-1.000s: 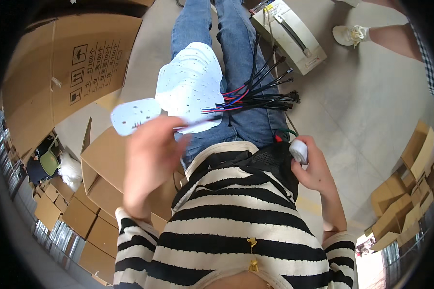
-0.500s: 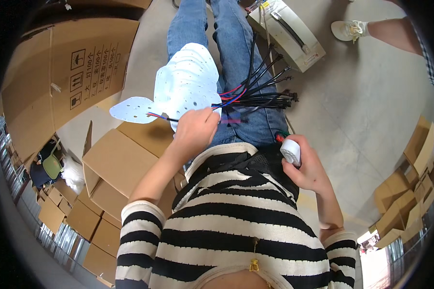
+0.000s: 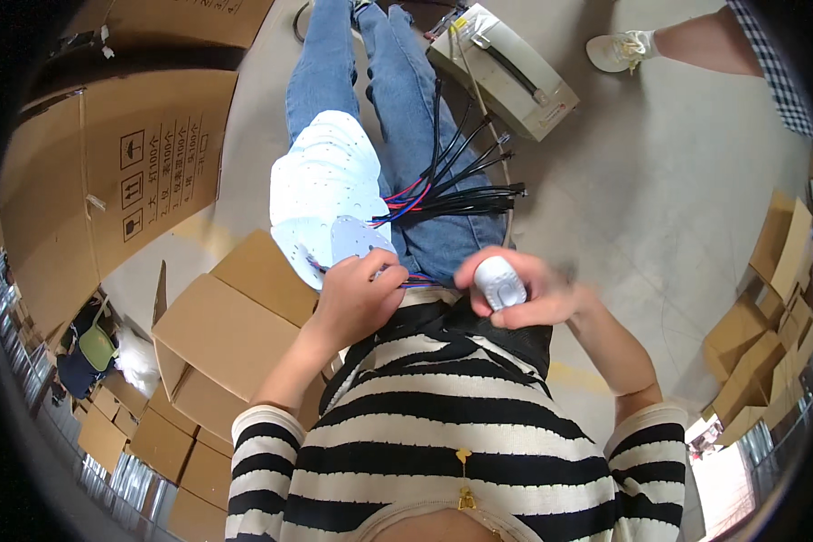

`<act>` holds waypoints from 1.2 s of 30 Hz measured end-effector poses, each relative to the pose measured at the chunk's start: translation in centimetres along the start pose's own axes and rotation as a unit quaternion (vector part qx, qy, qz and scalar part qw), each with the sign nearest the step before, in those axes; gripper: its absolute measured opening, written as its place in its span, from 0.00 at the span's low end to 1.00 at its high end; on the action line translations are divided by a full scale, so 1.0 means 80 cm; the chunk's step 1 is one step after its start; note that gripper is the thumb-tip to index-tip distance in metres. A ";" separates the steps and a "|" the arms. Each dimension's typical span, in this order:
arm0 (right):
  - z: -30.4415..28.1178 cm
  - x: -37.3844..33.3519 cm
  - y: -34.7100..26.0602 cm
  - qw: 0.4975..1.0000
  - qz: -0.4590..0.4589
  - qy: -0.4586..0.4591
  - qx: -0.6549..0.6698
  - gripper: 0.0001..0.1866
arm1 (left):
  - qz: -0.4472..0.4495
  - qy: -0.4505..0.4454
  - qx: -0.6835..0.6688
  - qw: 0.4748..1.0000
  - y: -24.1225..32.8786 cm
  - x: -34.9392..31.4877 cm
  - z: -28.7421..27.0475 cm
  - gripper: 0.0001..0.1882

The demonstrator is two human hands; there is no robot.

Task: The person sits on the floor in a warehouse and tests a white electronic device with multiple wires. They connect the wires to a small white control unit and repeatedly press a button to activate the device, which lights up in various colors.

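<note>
A stack of white sheets dotted with small holes (image 3: 321, 185) lies across my thighs, with one flap (image 3: 357, 237) bent up near my fingers. My left hand (image 3: 359, 296) is closed at the stack's near edge, pinching thin red and blue wires (image 3: 418, 282) that stick out to its right. Held in my right hand (image 3: 546, 296) is a white, rounded plastic piece (image 3: 499, 283) with an oval recess; its exact kind is unclear. This hand is partly blurred. Beyond it, a bundle of black cables (image 3: 470, 199) with red and blue wire ends lies over my leg.
An open cardboard box (image 3: 235, 325) stands at my left, below a large printed carton (image 3: 117, 172). A beige metal case with a black handle (image 3: 506, 72) sits on the floor ahead. Another person's shoe (image 3: 619, 51) is at the far right. More cardboard (image 3: 754, 339) lies at right.
My left hand has drawn back toward my waist with the wires, and a sheet flap now bends up beside it. My right hand has moved left with the white piece, closer to my left hand.
</note>
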State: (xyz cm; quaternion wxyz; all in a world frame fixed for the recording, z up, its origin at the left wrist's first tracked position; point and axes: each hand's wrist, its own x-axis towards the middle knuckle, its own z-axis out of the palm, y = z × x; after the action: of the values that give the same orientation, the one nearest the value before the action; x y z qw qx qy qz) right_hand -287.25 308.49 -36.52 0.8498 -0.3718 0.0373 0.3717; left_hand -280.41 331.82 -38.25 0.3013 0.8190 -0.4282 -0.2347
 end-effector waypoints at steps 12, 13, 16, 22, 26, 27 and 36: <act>0.008 0.021 0.009 0.996 -0.027 0.088 0.003 0.28 | -0.209 0.072 -0.277 0.935 0.010 0.016 -0.039 0.11; 0.008 0.023 0.005 0.996 -0.018 0.088 0.014 0.28 | -0.217 0.073 -0.284 0.931 0.005 0.014 -0.038 0.12; 0.002 0.036 0.006 0.996 -0.030 0.084 0.003 0.27 | -0.150 0.093 -0.268 0.947 0.014 0.033 -0.054 0.14; 0.004 0.039 0.002 0.995 0.000 0.099 -0.023 0.24 | -0.030 0.092 -0.237 0.967 0.049 0.081 -0.052 0.17; 0.006 0.039 0.011 0.981 -0.077 0.145 -0.107 0.22 | -0.009 0.087 -0.287 0.954 0.037 0.084 -0.038 0.14; 0.007 0.033 0.012 0.973 -0.082 0.190 -0.100 0.22 | -0.009 0.078 -0.301 0.950 0.037 0.084 -0.038 0.14; 0.038 -0.015 -0.030 0.944 -0.106 0.281 -0.139 0.21 | 0.021 -0.128 -0.486 0.864 0.025 0.084 -0.034 0.08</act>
State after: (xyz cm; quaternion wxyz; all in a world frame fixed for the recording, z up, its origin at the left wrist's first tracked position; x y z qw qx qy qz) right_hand -287.16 308.72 -32.46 0.7792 -0.5774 0.1833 0.1609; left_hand -276.28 326.04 -35.75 0.6082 0.5224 -0.3124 -0.5094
